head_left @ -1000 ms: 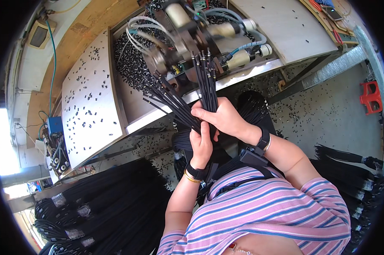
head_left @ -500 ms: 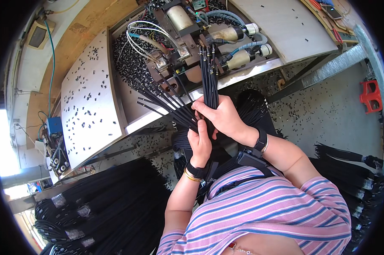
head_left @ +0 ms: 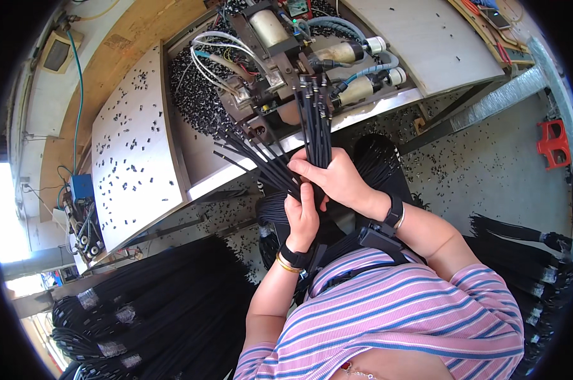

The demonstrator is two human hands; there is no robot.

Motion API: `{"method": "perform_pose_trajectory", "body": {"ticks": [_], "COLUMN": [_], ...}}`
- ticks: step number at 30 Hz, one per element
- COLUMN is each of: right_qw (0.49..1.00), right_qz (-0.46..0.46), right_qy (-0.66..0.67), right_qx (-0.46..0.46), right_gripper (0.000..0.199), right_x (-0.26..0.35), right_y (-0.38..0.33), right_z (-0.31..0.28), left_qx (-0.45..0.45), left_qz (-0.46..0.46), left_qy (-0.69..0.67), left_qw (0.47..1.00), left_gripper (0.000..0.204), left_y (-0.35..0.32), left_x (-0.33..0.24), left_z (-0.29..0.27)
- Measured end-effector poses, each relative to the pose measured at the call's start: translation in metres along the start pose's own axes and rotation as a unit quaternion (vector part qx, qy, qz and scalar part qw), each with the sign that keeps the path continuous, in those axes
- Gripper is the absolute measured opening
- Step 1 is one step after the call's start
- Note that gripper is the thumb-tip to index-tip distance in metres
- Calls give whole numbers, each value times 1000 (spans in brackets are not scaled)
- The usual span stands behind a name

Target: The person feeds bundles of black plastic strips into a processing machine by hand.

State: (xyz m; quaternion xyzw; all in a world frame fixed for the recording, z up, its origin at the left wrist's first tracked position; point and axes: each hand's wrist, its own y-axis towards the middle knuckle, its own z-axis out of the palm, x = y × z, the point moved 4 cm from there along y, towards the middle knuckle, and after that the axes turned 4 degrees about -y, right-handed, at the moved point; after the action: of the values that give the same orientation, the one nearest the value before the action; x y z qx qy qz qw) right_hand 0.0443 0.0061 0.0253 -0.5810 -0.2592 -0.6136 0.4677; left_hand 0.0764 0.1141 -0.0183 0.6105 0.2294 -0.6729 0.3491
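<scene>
My left hand [head_left: 303,216] is closed round a bunch of black cables [head_left: 261,158], its thumb lying along them. Their ends fan out up and to the left, in front of the machine. Just to the right and a little higher, my right hand [head_left: 334,177] grips a second, tighter bunch of black cables [head_left: 316,123]. That bunch points up toward the machine, and small metallic bits show at its tips. Both hands touch or nearly touch, and the lower cable lengths are hidden behind them. A machine with cylinders and hoses [head_left: 280,69] stands on the bench just beyond the cable ends.
Small black cut pieces [head_left: 194,95] heap around the machine and scatter over the left white panel [head_left: 134,164] and floor. Thick bundles of black cable [head_left: 172,297] lie at lower left, more bundles [head_left: 521,272] at right. A red stool [head_left: 553,144] stands at far right.
Both hands have shifted slightly, and the cable tips sit a little lower and farther right. The left bunch's fan looks narrower. Each hand keeps its hold.
</scene>
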Motion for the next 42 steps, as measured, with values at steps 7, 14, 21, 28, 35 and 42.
{"method": "perform_pose_trajectory", "body": {"ticks": [7,14,21,28,35,42], "right_qw": [997,998,999,999,989,995], "right_qz": [-62,-45,-27,3,-132,-75], "right_qy": [17,22,16,5,28,39], "right_qx": [-35,-35,-20,52,-59,-58], "right_gripper": [22,23,22,20,21,19], "right_x": [-1,1,11,3,-1,7], "right_y": [5,13,11,15,-4,11], "right_z": [1,3,1,-2,1,4], "left_qx": [-17,-18,-27,-17,-2,-17], "left_qz": [-19,2,2,-34,-17,-18], "left_qy": [-22,-15,-25,-59,-10,-37], "left_qw": [999,1000,999,998,1000,999], "left_gripper": [32,32,30,29,29,31], "left_y": [4,12,14,14,8,22], "left_x": [1,-12,-9,-6,-3,-11], "left_z": [-2,2,0,1,-2,-3]}}
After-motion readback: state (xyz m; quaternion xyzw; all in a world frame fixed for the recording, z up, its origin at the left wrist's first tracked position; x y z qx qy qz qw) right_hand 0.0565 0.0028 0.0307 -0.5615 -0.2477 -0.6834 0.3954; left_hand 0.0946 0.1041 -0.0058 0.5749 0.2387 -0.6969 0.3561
